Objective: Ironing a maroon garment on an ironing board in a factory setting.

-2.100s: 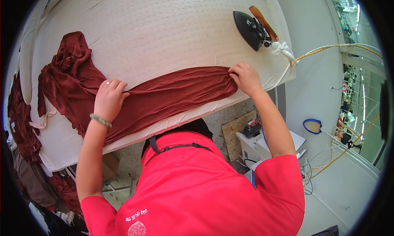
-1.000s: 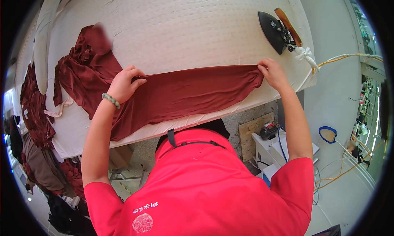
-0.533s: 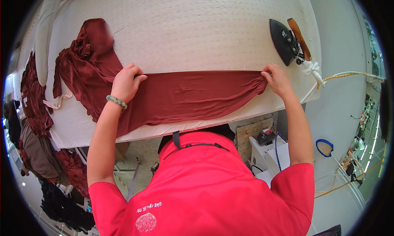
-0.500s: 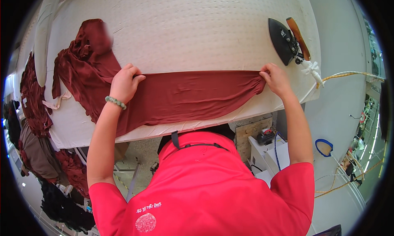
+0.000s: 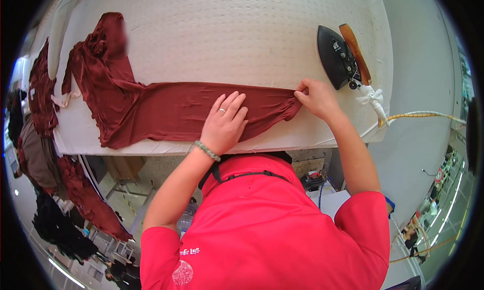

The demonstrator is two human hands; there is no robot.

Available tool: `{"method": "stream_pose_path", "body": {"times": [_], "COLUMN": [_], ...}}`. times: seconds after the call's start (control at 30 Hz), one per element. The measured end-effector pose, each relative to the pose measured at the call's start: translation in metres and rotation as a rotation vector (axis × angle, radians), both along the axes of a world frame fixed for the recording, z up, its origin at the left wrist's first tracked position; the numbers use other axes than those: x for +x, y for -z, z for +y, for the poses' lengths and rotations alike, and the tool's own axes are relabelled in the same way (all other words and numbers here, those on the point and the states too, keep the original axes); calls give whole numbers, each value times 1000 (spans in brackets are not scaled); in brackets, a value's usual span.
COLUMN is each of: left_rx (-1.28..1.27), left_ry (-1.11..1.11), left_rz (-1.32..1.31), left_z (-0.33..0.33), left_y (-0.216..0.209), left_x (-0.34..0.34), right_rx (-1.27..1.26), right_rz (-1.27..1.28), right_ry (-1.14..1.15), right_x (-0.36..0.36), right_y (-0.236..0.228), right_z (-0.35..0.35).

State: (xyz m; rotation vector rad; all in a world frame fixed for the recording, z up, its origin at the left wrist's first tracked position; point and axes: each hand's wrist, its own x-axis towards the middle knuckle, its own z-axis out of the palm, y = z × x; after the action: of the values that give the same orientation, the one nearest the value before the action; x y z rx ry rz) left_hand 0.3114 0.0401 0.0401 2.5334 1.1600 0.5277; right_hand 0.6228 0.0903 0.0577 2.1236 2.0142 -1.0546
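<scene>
A dark red garment (image 5: 174,108) lies on a padded white ironing table (image 5: 212,48). One sleeve of it stretches out flat to the right, with small creases, while the body is bunched at the left. My left hand (image 5: 225,119) rests with spread fingers on the sleeve's lower middle. At the gathered cuff end, my right hand (image 5: 313,98) pinches the upper corner between thumb and fingers. Beyond that hand stands a black iron (image 5: 335,57) with a brown wooden handle, a white cloth tied at its rear.
A yellowish cord (image 5: 423,115) runs right from the iron. More red garments (image 5: 43,96) and dark clothes (image 5: 60,229) hang along the left. Under the table's near edge are a cardboard box (image 5: 123,166) and a white cabinet (image 5: 335,204).
My left hand has let go of the sleeve's upper edge and moved right and nearer, onto its middle. My right hand keeps its pinch; the cuff end now appears farther left.
</scene>
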Motion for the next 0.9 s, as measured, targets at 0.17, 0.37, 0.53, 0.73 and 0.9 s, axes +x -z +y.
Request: {"method": "stream_pose_path", "body": {"times": [0.17,0.37,0.53,0.73,0.9], "left_rx": [-124,-58,-63,-23,-47], "left_ry": [-176,-91,-9,-50,-14], "left_rz": [-15,24,62,170,166], "left_z": [-14,-15,-17,-20,-20], "left_y": [3,5,8,7,7], "left_x": [25,80,124,147,143], "right_rx": [-3,-41,-49,-80,-4], "right_rz": [49,73,7,22,70], "right_ry": [-40,-45,-118,-55,-60], "right_x": [7,11,15,24,26], "right_y": [1,1,1,7,10], "right_z": [7,10,18,15,5]}}
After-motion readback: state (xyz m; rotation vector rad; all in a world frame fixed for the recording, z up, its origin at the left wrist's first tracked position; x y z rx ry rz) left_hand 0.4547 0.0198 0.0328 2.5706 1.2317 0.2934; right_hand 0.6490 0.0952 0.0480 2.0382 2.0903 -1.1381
